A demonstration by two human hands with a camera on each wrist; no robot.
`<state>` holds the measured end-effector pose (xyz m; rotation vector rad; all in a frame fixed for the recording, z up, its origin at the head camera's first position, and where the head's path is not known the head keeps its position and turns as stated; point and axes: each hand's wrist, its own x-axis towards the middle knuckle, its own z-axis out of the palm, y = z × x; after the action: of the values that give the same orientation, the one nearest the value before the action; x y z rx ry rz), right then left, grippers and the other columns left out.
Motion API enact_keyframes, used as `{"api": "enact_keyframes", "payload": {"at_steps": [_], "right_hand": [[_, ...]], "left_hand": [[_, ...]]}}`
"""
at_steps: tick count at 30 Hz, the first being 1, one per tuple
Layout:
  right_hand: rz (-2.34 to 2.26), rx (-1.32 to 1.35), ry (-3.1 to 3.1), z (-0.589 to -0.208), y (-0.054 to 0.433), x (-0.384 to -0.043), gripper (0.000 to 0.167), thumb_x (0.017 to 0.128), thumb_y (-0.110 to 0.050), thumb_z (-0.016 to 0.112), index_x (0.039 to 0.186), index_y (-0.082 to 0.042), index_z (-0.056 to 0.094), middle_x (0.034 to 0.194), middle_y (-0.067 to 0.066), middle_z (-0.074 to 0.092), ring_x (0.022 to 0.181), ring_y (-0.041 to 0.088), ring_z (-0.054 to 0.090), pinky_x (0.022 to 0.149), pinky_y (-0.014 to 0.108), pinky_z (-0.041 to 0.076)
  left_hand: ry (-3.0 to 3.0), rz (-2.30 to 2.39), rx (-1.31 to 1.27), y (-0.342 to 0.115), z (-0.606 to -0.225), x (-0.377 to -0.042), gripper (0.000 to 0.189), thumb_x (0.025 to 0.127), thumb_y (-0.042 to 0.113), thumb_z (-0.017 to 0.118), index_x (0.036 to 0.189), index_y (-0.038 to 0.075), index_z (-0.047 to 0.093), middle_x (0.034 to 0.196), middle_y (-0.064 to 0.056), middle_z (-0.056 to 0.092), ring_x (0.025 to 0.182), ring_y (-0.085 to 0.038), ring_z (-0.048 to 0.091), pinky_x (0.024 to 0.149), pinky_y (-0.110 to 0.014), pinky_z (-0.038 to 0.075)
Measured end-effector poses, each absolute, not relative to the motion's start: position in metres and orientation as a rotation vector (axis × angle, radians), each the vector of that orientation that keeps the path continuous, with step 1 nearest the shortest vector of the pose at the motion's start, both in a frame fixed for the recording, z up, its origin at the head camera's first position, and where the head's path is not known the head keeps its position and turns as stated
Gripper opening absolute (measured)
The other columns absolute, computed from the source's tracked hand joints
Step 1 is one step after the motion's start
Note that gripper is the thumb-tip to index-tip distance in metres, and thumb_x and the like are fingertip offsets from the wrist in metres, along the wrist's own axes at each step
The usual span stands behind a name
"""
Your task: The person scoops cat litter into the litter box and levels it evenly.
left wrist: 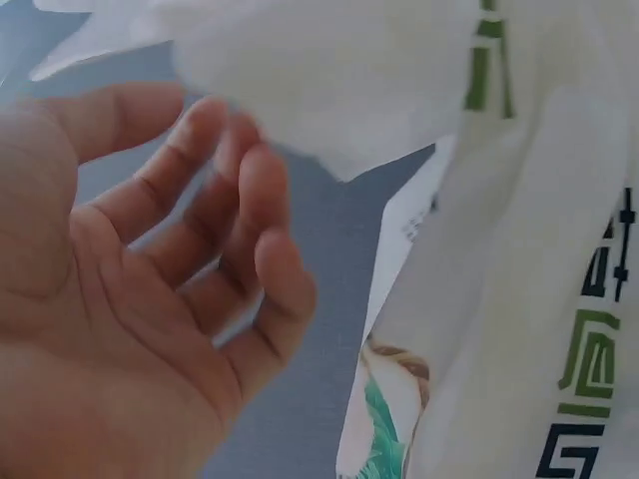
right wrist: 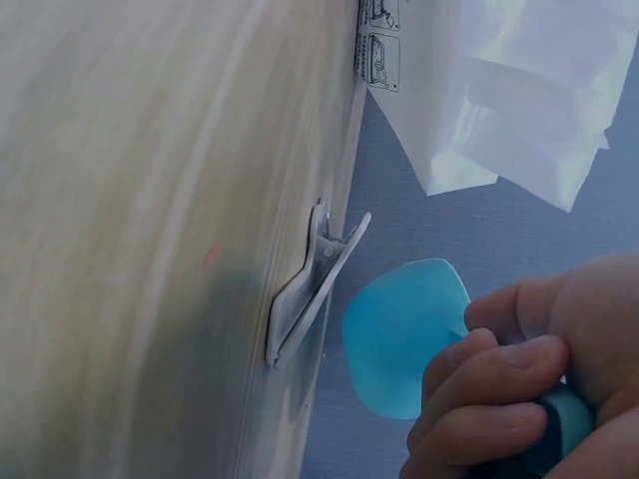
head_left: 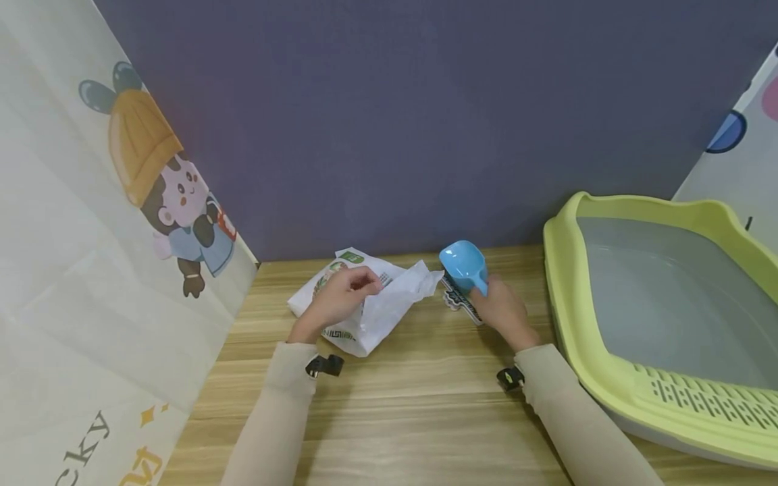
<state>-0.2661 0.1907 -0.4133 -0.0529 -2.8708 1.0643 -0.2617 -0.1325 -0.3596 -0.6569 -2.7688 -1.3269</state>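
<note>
Presently, my right hand is clamped on the handle of a blue scoop near the table's back edge; the scoop's long axis runs diagonally, bowl toward that edge and slightly left. My left hand, fingers loosely bent, grips nothing at the white printed bag, its crumpled mouth pointing right, near the back left corner.

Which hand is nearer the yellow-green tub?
Right. The right hand holds the blue scoop just left of the tub; the left hand is farther away, by the white bag.
</note>
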Motion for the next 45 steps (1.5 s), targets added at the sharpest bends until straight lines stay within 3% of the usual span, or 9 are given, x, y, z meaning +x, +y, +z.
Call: {"api": "enact_keyframes", "payload": {"at_steps": [3, 6, 8, 10, 12, 19, 22, 26, 45], "right_hand": [[1.067, -0.056, -2.863, -0.412, 0.191, -0.265, 0.026, 0.098, -0.026, 0.049, 0.103, -0.001, 0.053, 0.072, 0.006, 0.051, 0.060, 0.022, 0.052, 0.049, 0.033, 0.040], [1.069, -0.067, -2.856, -0.410, 0.190, -0.265, 0.027, 0.097, -0.027, 0.049, 0.103, -0.001, 0.053, 0.073, 0.007, 0.052, 0.061, 0.022, 0.052, 0.050, 0.033, 0.040], [1.077, -0.070, -2.855, -0.409, 0.190, -0.265, 0.028, 0.097, -0.028, 0.049, 0.104, -0.001, 0.053, 0.073, 0.007, 0.052, 0.061, 0.023, 0.052, 0.050, 0.033, 0.040], [1.073, -0.066, -2.852, -0.408, 0.189, -0.264, 0.029, 0.098, -0.029, 0.049, 0.105, -0.001, 0.053, 0.074, 0.008, 0.053, 0.060, 0.023, 0.052, 0.050, 0.033, 0.040], [1.070, -0.060, -2.844, -0.407, 0.188, -0.263, 0.029, 0.098, -0.029, 0.049, 0.105, -0.001, 0.054, 0.074, 0.007, 0.053, 0.060, 0.023, 0.052, 0.050, 0.033, 0.040], [1.096, -0.046, -2.808, -0.399, 0.183, -0.258, 0.032, 0.098, -0.028, 0.050, 0.111, 0.000, 0.055, 0.071, 0.006, 0.051, 0.057, 0.021, 0.050, 0.049, 0.033, 0.039], [1.121, -0.041, -2.795, -0.395, 0.181, -0.256, 0.034, 0.098, -0.029, 0.051, 0.114, 0.001, 0.055, 0.072, 0.006, 0.052, 0.056, 0.020, 0.050, 0.048, 0.033, 0.040], [1.146, -0.029, -2.763, -0.389, 0.179, -0.253, 0.037, 0.098, -0.029, 0.052, 0.118, 0.001, 0.056, 0.074, 0.008, 0.055, 0.056, 0.020, 0.052, 0.048, 0.032, 0.041], [1.101, 0.091, -2.823, -0.344, 0.179, -0.230, 0.045, 0.098, -0.031, 0.059, 0.128, 0.003, 0.058, 0.088, 0.016, 0.067, 0.062, 0.021, 0.059, 0.051, 0.031, 0.047]], "left_hand": [[-2.804, -1.120, -0.656, -0.127, -0.364, -0.263, 0.006, 0.097, 0.015, 0.065, 0.098, 0.012, 0.070, 0.088, -0.005, 0.068, 0.076, -0.017, 0.060, 0.106, -0.050, 0.046], [-2.866, -0.941, -0.558, -0.124, -0.368, -0.263, 0.016, 0.092, 0.003, 0.061, 0.105, 0.009, 0.069, 0.090, -0.009, 0.067, 0.078, -0.021, 0.061, 0.109, -0.050, 0.044], [-2.921, -0.858, -0.467, -0.124, -0.371, -0.263, 0.027, 0.088, -0.003, 0.057, 0.110, 0.008, 0.068, 0.090, -0.009, 0.066, 0.079, -0.020, 0.060, 0.091, -0.043, 0.053], [-2.964, -0.810, -0.403, -0.125, -0.371, -0.262, 0.032, 0.086, -0.004, 0.055, 0.112, 0.008, 0.069, 0.088, -0.009, 0.065, 0.077, -0.021, 0.060, 0.070, -0.036, 0.051], [-2.993, -0.766, -0.387, -0.125, -0.371, -0.261, 0.032, 0.086, -0.004, 0.055, 0.111, 0.007, 0.071, 0.083, -0.007, 0.064, 0.074, -0.020, 0.059, 0.065, -0.031, 0.047], [-3.041, -0.597, -0.475, -0.118, -0.366, -0.253, 0.027, 0.089, -0.004, 0.054, 0.099, 0.009, 0.076, 0.082, -0.008, 0.071, 0.071, -0.021, 0.060, 0.066, -0.037, 0.052], [-3.036, -0.606, -0.480, -0.111, -0.364, -0.250, 0.008, 0.092, 0.012, 0.065, 0.092, 0.011, 0.073, 0.079, -0.004, 0.070, 0.068, -0.020, 0.060, 0.063, -0.036, 0.051], [-3.040, -0.620, -0.448, -0.104, -0.363, -0.246, 0.017, 0.087, 0.030, 0.074, 0.084, 0.015, 0.067, 0.074, 0.000, 0.064, 0.064, -0.020, 0.057, 0.057, -0.033, 0.043], [-2.827, -0.371, -0.607, -0.078, -0.368, -0.231, 0.023, 0.085, 0.012, 0.068, 0.067, 0.017, 0.056, 0.061, 0.002, 0.059, 0.057, -0.017, 0.054, 0.052, -0.036, 0.044]]}}
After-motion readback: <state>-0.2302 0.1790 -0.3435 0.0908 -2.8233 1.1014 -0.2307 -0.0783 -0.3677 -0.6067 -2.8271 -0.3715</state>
